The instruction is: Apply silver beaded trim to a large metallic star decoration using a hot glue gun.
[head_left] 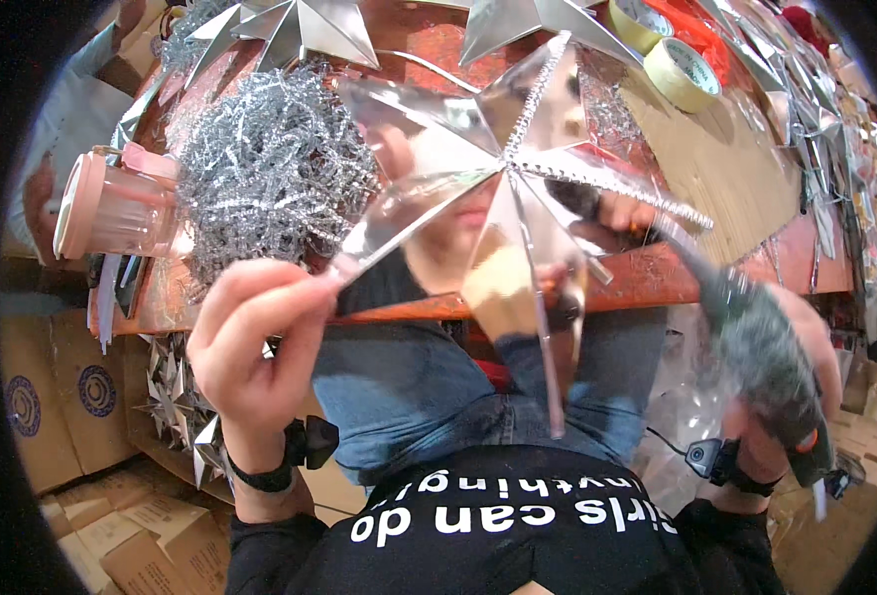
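My left hand point(260, 337) pinches one tip of a mirrored silver star point(429, 218), holding it up over the table's near edge. Silver tinsel strips point(538, 99) run along two of its ridges, one to the top point and one to the right. The right-hand strip point(657, 196) reaches past the star's edge. My right hand point(796, 347) is wrapped round a dark glue gun point(761, 337), blurred by motion. Its nozzle points up and left toward the star's right side; whether it touches, I cannot tell. A pale stick shows at the gun's rear end.
A heap of silver tinsel pieces point(270, 164) lies left of the star, beside a pink-lidded cup point(111, 208). More silver stars point(300, 30) lie along the back. Tape rolls point(682, 74) sit on cardboard point(726, 149) at right. Cartons point(71, 397) stand lower left.
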`<action>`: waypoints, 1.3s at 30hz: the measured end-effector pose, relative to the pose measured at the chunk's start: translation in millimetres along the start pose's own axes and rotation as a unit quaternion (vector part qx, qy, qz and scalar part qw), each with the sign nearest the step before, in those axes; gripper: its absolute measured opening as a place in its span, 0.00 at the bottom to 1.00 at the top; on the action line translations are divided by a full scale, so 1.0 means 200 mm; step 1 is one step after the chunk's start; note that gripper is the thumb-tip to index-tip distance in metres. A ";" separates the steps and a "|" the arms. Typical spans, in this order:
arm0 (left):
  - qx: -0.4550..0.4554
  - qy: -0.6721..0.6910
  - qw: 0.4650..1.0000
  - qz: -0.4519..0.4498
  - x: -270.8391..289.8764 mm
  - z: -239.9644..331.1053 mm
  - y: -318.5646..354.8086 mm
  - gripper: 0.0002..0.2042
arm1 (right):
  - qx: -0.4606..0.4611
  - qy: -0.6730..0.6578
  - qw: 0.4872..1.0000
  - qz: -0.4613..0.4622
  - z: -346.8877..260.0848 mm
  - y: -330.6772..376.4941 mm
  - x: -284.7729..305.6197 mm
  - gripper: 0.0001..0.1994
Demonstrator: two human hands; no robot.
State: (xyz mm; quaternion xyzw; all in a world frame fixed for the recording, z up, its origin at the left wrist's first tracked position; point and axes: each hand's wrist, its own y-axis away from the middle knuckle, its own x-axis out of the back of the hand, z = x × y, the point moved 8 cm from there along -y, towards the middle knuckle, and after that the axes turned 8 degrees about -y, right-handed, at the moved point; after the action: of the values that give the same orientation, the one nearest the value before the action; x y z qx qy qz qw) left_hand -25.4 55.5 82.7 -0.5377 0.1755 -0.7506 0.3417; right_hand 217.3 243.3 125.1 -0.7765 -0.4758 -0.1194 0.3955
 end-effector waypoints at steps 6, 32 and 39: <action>-0.056 0.138 0.984 -0.099 -0.10 0.18 0.00 0.14 | 0.026 -0.007 1.000 0.011 -0.03 -0.07 -0.01 0.25; -0.031 0.236 0.970 0.042 0.00 0.04 0.05 0.14 | -0.060 0.093 0.992 -0.052 0.01 -0.24 -0.12 0.37; 0.026 0.134 0.980 0.145 0.08 -0.08 0.07 0.14 | 0.048 0.095 0.994 -0.029 -0.03 -0.17 -0.14 0.42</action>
State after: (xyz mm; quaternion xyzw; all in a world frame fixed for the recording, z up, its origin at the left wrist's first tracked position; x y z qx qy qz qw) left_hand -39.4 32.1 78.8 -0.3922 0.2757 -0.7626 0.4342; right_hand 175.9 229.5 130.1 -0.7273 -0.4635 -0.1812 0.4726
